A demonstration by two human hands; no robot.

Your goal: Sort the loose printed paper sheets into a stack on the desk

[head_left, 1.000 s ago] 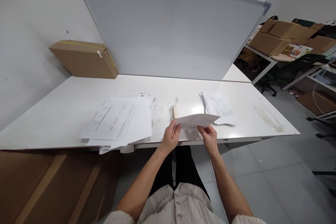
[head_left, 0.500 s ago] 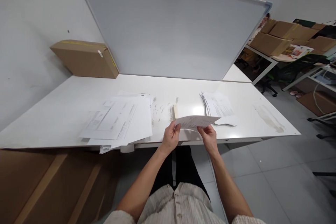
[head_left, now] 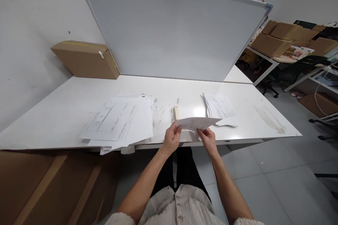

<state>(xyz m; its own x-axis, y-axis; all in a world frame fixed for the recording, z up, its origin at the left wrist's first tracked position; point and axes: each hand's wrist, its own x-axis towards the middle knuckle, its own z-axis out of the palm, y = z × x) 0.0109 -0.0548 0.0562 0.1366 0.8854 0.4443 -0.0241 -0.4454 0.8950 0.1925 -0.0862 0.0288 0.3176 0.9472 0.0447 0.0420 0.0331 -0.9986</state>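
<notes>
Between my two hands I hold a sheet of paper [head_left: 196,123] with markings on it, raised over the table's front edge. My left hand [head_left: 172,137] pinches its left end, thumb on top. My right hand [head_left: 207,139] grips its lower edge toward the right. Just behind the sheet lies a small cream-coloured block [head_left: 176,112], partly covered by the paper. To the left a large spread stack of printed papers [head_left: 118,119] overhangs the front edge. A smaller paper stack [head_left: 220,107] lies to the right, behind the held sheet's right end.
A whiteboard [head_left: 171,28] stands along the back of the white table [head_left: 60,112]. A cardboard box [head_left: 87,59] sits at the back left. Brown cardboard [head_left: 34,182] is below the table at left. Farther right are stacked boxes [head_left: 274,44] and a chair [head_left: 295,70].
My right hand has shifted slightly left along the sheet's lower edge. The paper has tilted a little, and my left hand stays nearly in place.
</notes>
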